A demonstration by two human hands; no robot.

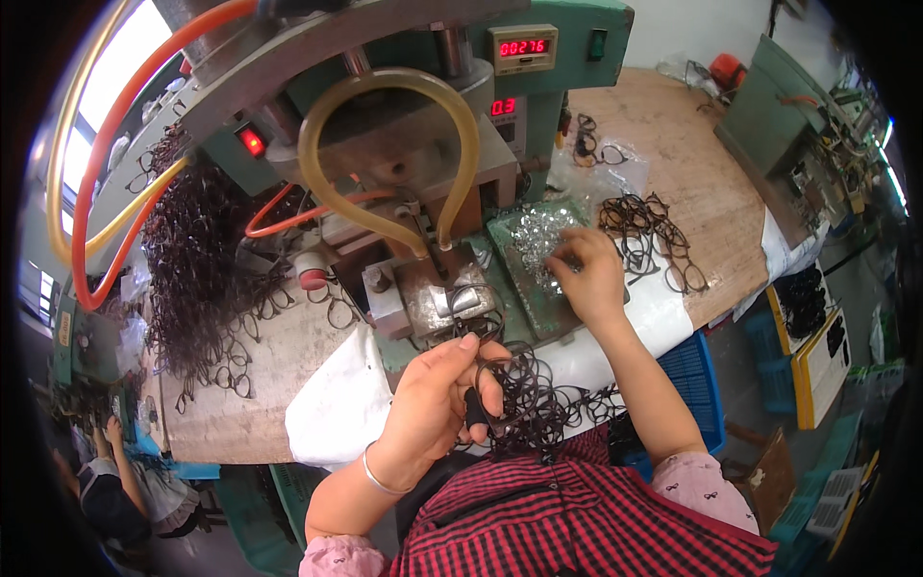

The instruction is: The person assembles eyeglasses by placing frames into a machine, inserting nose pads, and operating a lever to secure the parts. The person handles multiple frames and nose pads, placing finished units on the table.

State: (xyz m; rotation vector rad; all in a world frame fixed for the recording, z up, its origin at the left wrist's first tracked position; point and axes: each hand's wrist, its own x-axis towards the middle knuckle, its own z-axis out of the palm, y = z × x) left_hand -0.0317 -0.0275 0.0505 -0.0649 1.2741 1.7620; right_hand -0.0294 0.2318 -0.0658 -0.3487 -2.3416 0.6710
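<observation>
The eyeglass frame, dark and thin-rimmed, is just below the centre of the picture, in front of the metal fixture of a green press. The left hand holds it, thumb and forefinger clamped on the frame while the other fingers curl inward; a black piece shows beside these fingers, too partly covered to identify. A pale bracelet circles the left wrist.

The right hand, right of centre, is over a green tray that carries a heap of small clear pieces. Its thumb and forefinger tips are near each other; whether they meet or pinch a piece I cannot tell.

Below the fixture, a tangle of dark eyeglass frames lies near the left hand, against a red-and-black checked apron. Another cluster of frames lies on the wooden table at right of centre, and a tall mass of dark frames fills the left side. A yellowish tube loops in front of the press, with a lit red counter display at upper centre. White cloth covers the table edge left of the left hand; a blue basket is at lower right.
</observation>
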